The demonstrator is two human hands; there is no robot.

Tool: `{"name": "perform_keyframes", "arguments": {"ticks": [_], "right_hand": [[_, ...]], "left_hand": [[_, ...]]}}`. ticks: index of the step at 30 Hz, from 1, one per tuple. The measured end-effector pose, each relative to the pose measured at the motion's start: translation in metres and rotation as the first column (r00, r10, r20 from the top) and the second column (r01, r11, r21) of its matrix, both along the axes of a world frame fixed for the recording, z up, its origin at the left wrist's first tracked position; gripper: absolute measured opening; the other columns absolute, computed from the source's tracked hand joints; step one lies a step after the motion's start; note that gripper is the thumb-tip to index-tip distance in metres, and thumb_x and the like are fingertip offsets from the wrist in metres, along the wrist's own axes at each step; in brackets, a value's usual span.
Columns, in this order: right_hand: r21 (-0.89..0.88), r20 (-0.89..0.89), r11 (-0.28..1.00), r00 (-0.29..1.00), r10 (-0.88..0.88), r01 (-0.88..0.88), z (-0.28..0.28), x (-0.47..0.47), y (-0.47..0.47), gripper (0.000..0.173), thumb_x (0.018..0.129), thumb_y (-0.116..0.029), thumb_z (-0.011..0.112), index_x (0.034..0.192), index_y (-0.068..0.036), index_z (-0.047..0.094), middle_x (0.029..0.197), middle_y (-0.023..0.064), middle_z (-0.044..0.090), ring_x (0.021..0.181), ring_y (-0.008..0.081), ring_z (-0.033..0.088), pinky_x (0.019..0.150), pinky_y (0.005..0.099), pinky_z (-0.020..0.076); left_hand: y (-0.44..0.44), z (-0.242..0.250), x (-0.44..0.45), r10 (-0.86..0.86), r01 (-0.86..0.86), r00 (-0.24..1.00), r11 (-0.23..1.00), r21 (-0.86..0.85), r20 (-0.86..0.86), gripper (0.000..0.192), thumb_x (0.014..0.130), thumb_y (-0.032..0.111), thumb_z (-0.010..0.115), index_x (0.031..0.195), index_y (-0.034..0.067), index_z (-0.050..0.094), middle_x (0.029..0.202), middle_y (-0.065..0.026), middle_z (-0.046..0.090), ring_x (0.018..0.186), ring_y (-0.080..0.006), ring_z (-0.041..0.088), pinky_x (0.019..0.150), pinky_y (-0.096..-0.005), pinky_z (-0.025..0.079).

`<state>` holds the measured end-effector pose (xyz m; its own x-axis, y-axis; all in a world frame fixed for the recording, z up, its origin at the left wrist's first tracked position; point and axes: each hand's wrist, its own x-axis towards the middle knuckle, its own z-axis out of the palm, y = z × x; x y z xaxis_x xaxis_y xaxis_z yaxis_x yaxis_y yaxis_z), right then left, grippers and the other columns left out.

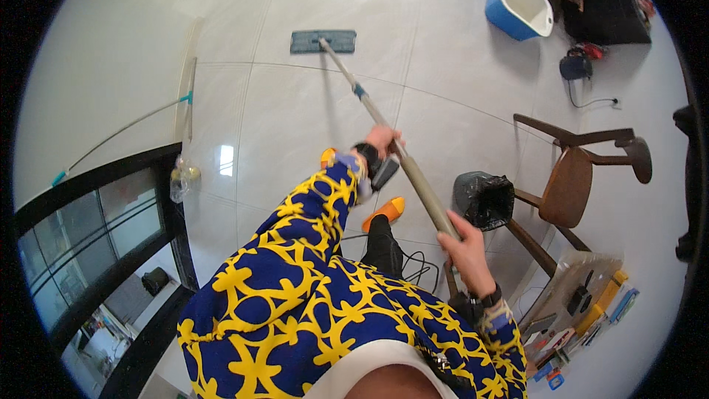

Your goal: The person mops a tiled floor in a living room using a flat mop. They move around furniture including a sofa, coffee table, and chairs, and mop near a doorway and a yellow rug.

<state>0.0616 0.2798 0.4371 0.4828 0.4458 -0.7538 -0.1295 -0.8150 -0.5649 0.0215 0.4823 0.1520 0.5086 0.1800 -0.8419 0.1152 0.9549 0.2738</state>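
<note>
A flat mop's long handle point(424, 185) runs slantwise across the view. My left hand point(382, 141) is closed round its thinner metal part, just above the thicker grip sleeve. Lower down, my right hand point(468, 246) holds the sleeve near its end, with the fingers partly hidden behind it. The blue-grey rectangular mop head point(323, 42) lies flat on the pale tiled floor point(310, 105), ahead of my orange slippers point(384, 214).
A lined waste bin point(484, 199) and a wooden chair point(566, 185) stand at right. Beyond are a blue-and-white tub point(520, 5) and a dark kettle-like object point(576, 65). A floor squeegee point(127, 128) leans at left near a plastic bag point(183, 177). Black cable point(421, 266) lies by my feet.
</note>
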Motion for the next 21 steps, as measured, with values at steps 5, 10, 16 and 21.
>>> {"name": "perform_keyframes", "arguments": {"ticks": [5,10,16,21], "right_hand": [[0.065,-0.115,0.998,0.993,0.005,0.003,-0.023,-0.019,0.058,0.055,0.076,-0.007,0.062,0.129,-0.004,0.047,0.069,-0.0008,0.051,0.053,0.0058,0.047,0.041,0.0214,0.0398],[0.035,-0.040,0.995,0.995,0.093,-0.092,-0.009,-0.033,0.036,0.057,0.074,-0.008,0.062,0.128,-0.003,0.048,0.080,0.0036,0.058,0.050,0.0062,0.048,0.041,0.0216,0.0407],[-0.116,-0.021,0.977,0.984,0.178,-0.180,0.070,-0.040,-0.030,0.058,0.072,-0.005,0.061,0.128,-0.002,0.048,0.083,0.0028,0.057,0.052,0.0073,0.049,0.043,0.0224,0.0411],[-0.280,-0.099,0.942,0.982,0.162,-0.183,0.110,-0.038,-0.058,0.059,0.069,-0.003,0.066,0.126,-0.002,0.050,0.084,0.0042,0.060,0.049,0.0062,0.048,0.041,0.0217,0.0404]], "left_hand": [[0.070,0.011,-0.017,-0.063,0.082,0.992,0.980,0.183,-0.110,0.011,0.083,0.008,0.057,0.085,-0.003,0.055,0.079,-0.0154,0.063,0.067,-0.0264,0.062,0.057,-0.0412,0.053],[0.042,0.017,-0.051,0.010,-0.015,0.997,0.996,0.083,0.070,0.012,0.082,0.007,0.059,0.086,-0.003,0.054,0.079,-0.0156,0.063,0.069,-0.0262,0.063,0.061,-0.0409,0.054],[-0.068,0.074,-0.085,0.083,-0.081,0.997,0.991,-0.106,0.010,0.011,0.085,0.007,0.056,0.088,-0.003,0.051,0.078,-0.0129,0.061,0.066,-0.0235,0.061,0.057,-0.0366,0.054],[-0.153,0.090,-0.112,0.214,-0.193,0.976,0.932,-0.307,0.037,0.014,0.084,0.001,0.052,0.095,-0.005,0.045,0.081,-0.0137,0.054,0.073,-0.0266,0.061,0.058,-0.0419,0.055]]}}
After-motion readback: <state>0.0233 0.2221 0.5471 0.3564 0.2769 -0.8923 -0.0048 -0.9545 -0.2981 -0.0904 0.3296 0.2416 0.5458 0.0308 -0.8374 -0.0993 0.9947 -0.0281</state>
